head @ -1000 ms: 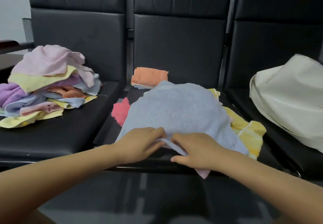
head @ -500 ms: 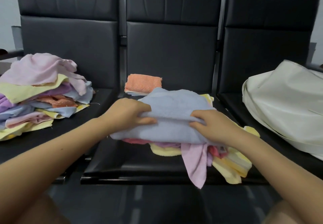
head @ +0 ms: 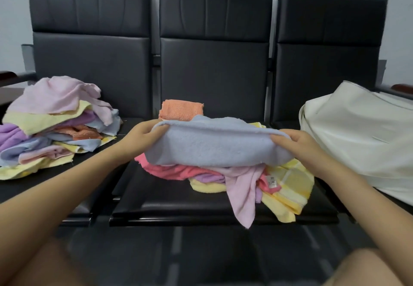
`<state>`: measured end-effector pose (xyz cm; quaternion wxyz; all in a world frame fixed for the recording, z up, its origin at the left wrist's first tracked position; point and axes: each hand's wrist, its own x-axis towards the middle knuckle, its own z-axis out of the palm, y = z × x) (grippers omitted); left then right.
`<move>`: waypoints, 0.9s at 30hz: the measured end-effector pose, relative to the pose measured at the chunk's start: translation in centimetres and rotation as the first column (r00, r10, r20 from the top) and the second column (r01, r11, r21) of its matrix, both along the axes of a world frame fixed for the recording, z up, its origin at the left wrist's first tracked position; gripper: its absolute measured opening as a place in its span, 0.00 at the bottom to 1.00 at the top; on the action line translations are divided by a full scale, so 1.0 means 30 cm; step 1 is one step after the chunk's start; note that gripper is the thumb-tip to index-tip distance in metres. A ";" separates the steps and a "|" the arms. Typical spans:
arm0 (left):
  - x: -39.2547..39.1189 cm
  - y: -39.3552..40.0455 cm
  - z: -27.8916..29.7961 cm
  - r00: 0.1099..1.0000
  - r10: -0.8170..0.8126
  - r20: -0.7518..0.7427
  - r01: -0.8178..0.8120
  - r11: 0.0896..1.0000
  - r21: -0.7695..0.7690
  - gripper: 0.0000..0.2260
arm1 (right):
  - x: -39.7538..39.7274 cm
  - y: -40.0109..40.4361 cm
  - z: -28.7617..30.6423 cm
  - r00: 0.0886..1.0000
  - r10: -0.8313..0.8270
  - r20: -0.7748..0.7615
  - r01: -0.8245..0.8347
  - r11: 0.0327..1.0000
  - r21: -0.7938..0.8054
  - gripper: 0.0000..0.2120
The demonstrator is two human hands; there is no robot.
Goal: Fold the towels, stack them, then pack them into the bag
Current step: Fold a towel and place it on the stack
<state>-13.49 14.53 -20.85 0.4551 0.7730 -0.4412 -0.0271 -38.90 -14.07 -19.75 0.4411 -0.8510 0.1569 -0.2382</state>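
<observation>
Black seat [head: 169, 198], blue towel [head: 214, 145] spanning both hands' grip

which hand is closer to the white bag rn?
Right. The right hand grips the blue towel just beside the white bag; the left hand holds the towel's far end, across the middle seat.

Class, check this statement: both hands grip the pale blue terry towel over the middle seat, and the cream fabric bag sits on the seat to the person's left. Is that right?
One detail is wrong. The head view shows the cream fabric bag on the seat to the person's right, not left. The rest holds: the left hand and right hand grip the pale blue terry towel over the middle seat.
</observation>
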 end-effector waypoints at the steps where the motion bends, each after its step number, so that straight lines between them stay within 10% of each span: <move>1: -0.023 0.004 0.004 0.999 -0.008 -0.050 0.007 1.000 -0.023 0.12 | -0.011 0.009 -0.003 1.000 0.015 0.022 -0.018 0.994 0.110 0.16; 8: -0.160 0.027 -0.014 0.994 0.078 -0.071 -0.078 0.997 0.001 0.13 | -0.070 0.100 -0.022 0.988 -0.024 -0.151 0.031 0.998 0.047 0.09; 17: -0.267 0.096 -0.125 0.994 -0.042 -0.101 0.091 0.834 0.544 0.16 | -0.123 0.163 -0.088 0.765 0.093 -0.637 -0.212 0.971 -0.113 0.11; 27: -0.102 0.085 -0.007 0.993 0.074 -0.097 -0.044 0.961 0.275 0.15 | -0.040 0.049 -0.008 0.995 0.020 -0.093 -0.004 0.985 0.170 0.17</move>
